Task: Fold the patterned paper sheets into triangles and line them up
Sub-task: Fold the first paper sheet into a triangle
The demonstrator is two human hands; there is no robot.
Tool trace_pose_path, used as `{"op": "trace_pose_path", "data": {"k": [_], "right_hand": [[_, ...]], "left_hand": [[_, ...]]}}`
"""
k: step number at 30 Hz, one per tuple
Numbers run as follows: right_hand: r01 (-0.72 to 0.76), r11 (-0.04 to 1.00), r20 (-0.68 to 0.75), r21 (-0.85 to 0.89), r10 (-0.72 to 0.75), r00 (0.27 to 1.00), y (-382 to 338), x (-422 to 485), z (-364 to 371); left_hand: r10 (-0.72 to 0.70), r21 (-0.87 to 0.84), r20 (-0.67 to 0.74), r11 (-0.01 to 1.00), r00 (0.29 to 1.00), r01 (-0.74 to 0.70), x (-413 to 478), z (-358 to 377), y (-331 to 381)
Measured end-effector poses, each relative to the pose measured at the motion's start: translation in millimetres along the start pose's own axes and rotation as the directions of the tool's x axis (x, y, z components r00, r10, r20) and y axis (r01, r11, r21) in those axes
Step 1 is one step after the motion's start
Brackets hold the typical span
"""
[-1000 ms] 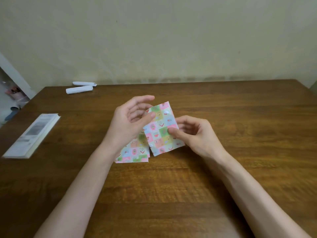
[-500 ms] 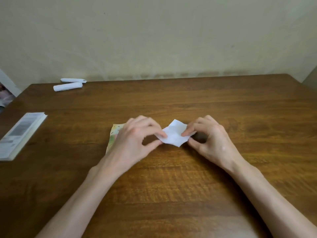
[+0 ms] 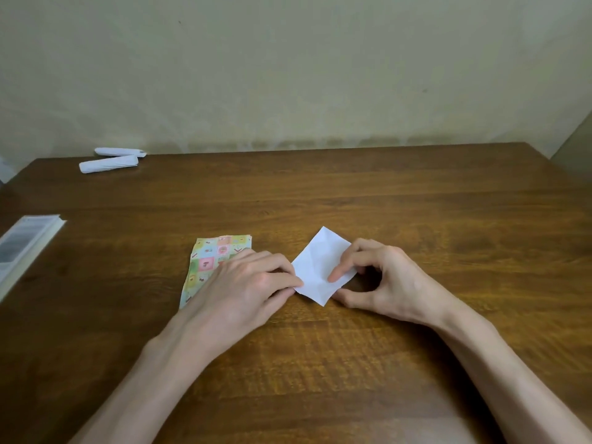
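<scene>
The table (image 3: 416, 203) is dark wood, and its far edge runs along the wall; the right corner of that edge shows at the upper right. A single sheet (image 3: 320, 261) lies near the middle with its white side up, turned like a diamond, one corner pointing away from the person and one toward them. A wide stretch of wood lies between it and the far edge, and another runs off to the right. The near side, under the forearms, is wood too.

Just left of the sheet sits the patterned stack (image 3: 211, 257), flat on the table, its far edge square to the person. The two papers are close, but the hand hides whether they touch. Well apart, at the far left corner, lie two white rolls (image 3: 109, 164), and a flat white packet (image 3: 24, 248) rests at the left edge.

The left hand (image 3: 246, 283) lies low over the stack's right part, knuckles up, with its fingertips and thumb drawn together on the sheet's left corner, pinching it. The right hand (image 3: 384, 280) arches from the other side with curled fingers: its forefinger presses down on the white face, and its thumb meets the sheet's near right edge, gripping it there.
</scene>
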State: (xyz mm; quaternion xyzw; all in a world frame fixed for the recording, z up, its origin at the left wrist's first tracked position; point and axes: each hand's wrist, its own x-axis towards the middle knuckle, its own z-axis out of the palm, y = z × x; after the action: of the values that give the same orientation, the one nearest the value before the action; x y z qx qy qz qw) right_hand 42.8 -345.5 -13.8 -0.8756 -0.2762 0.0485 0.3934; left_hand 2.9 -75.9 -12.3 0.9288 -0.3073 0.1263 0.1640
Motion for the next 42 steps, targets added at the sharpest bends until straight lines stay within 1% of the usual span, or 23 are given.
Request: {"op": "trace_pose_path", "data": {"k": [11,15,17,22,26,30,32,38,42], "right_hand": [[-0.003,0.998,0.03,0.064,0.001,1.0,-3.3,-2.4,-0.9],[-0.028,0.993,0.101,0.113,0.017,0.995,-2.4,-1.8,-9.6],[-0.034,0.994,0.111,0.108,0.022,0.994,-3.1,-2.0,-10.6],[-0.049,0.996,0.052,0.068,0.046,0.998,-4.2,0.4,-2.6],[-0.086,0.995,0.007,0.057,0.086,0.996,-4.8,3.2,0.7],[-0.117,0.992,-0.024,-0.04,0.116,0.993,-4.4,7.6,4.9],[-0.123,0.99,-0.033,-0.064,0.121,0.992,-3.9,8.7,6.4],[-0.122,0.991,-0.076,-0.057,0.118,0.99,-4.5,9.7,10.1],[-0.143,0.987,-0.118,-0.075,0.133,0.984,-5.3,12.0,10.9]], "left_hand": [[-0.064,-0.13,0.016,0.989,0.998,0.066,-0.1,-5.4,2.7],[-0.065,-0.136,0.001,0.989,0.998,0.064,0.7,-1.7,7.0],[-0.09,-0.146,-0.01,0.985,0.996,0.087,1.1,1.6,8.8],[-0.266,-0.225,-0.044,0.942,0.963,0.25,3.3,6.8,12.4],[-0.324,-0.246,-0.031,0.919,0.945,0.307,5.1,4.8,14.8],[-0.368,-0.249,-0.024,0.902,0.929,0.351,6.7,3.7,16.1],[-0.38,-0.239,-0.026,0.9,0.925,0.364,7.3,3.5,16.7],[-0.384,-0.213,-0.061,0.907,0.921,0.364,7.0,5.6,17.8],[-0.333,-0.163,-0.097,0.935,0.938,0.315,10.4,9.1,18.8]]}}
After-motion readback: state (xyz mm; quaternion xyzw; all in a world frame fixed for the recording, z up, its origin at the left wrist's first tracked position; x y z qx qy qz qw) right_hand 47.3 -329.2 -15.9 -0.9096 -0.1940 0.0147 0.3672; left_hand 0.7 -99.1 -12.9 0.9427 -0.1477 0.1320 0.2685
